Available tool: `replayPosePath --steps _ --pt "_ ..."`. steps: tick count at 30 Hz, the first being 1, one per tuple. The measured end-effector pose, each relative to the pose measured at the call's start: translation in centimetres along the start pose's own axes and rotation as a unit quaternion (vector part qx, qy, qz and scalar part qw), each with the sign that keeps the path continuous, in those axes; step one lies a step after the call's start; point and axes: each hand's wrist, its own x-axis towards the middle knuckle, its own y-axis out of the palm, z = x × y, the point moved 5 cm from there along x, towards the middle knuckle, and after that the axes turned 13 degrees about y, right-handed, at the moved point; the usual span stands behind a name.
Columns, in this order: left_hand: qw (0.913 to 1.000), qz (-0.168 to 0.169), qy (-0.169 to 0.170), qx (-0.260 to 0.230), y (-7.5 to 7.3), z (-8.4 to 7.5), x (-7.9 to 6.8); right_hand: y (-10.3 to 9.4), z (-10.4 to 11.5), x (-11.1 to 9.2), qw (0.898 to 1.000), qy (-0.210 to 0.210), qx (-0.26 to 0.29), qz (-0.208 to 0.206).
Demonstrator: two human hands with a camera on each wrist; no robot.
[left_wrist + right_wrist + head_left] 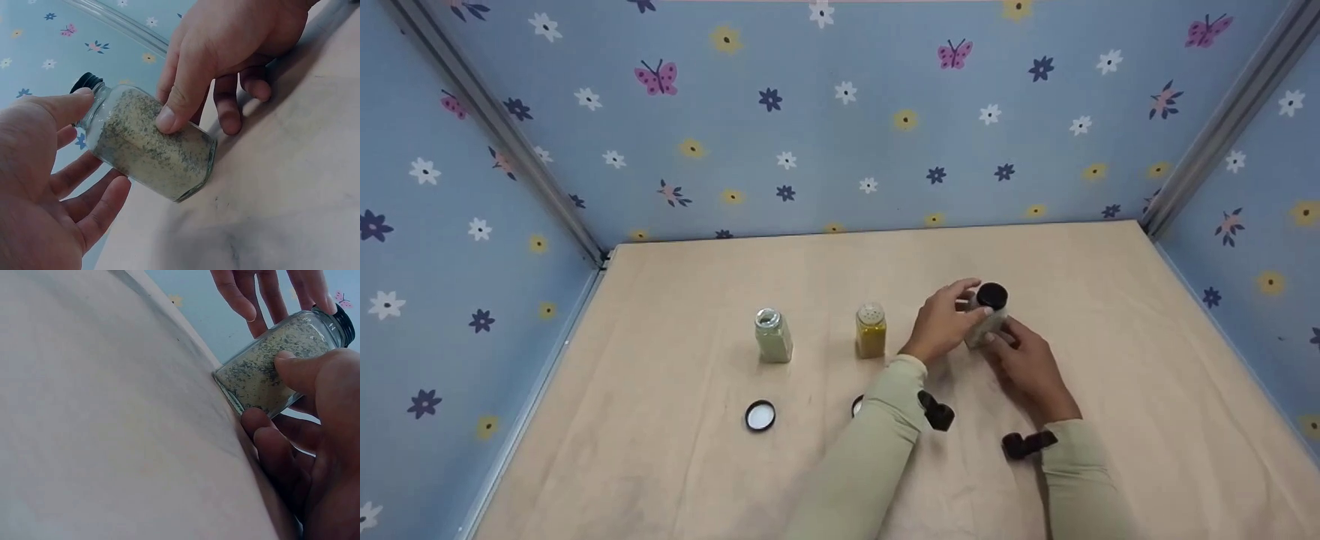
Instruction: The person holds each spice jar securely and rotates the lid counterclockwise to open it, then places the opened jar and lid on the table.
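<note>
A glass spice jar (149, 143) with a black lid (992, 296) stands on the table's right half. Pale seasoning mixed with dark green flakes fills most of it. My right hand (1031, 367) grips the jar's body, thumb on the near face and fingers behind. At the neck, my left hand (941, 322) pinches the lid, its thumb against the rim; the other fingers are spread beside the glass without gripping it. The lid sits on the jar's mouth; whether it is tight I cannot tell.
To the left stand a jar of yellow spice (871, 341) with a perforated top and a lidless jar of pale green powder (774, 341). One black lid (760, 415) lies upturned before them; another lid (856, 406) is partly hidden by my left sleeve. Patterned walls (840, 135) enclose the table.
</note>
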Motion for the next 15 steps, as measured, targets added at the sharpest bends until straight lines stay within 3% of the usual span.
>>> replayPosePath --steps 4,15 --pt "0.9999 0.006 0.007 0.007 -0.01 -0.08 -0.09 0.08 -0.17 -0.05 1.0 0.005 0.001 0.002" --pt "0.9995 0.009 0.008 -0.031 -0.46 0.14 0.03 -0.08 -0.05 -0.11 1.0 0.0 -0.001 0.001"
